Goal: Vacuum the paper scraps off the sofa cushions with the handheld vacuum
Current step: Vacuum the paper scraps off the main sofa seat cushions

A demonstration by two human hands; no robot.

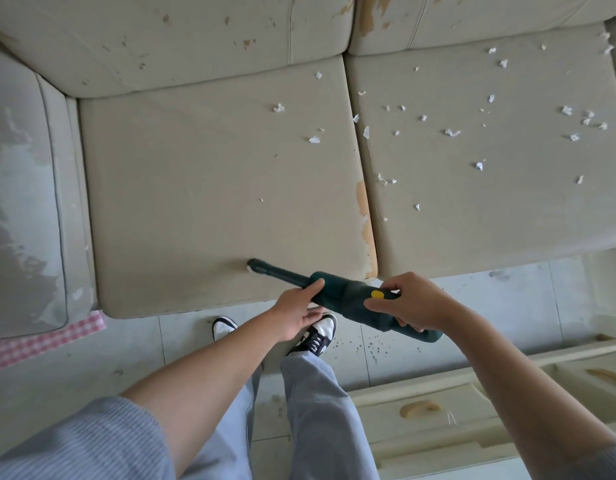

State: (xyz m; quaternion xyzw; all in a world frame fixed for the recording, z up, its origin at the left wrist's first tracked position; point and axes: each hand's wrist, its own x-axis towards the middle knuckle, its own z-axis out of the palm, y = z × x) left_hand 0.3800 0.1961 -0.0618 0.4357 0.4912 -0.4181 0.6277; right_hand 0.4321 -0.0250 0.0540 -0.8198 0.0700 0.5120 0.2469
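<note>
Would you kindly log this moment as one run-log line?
right hand: grips handheld vacuum | left hand: steadies barrel | nozzle: on left cushion front | paper scraps: mostly right cushion

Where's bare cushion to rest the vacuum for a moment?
The left seat cushion is mostly bare between the armrest and the nozzle. Paper scraps crowd the right seat cushion and the left cushion's far right corner.

striped blue sleeves (92, 441), grey trousers (320, 410), blk/white sneakers (320, 332)
</note>
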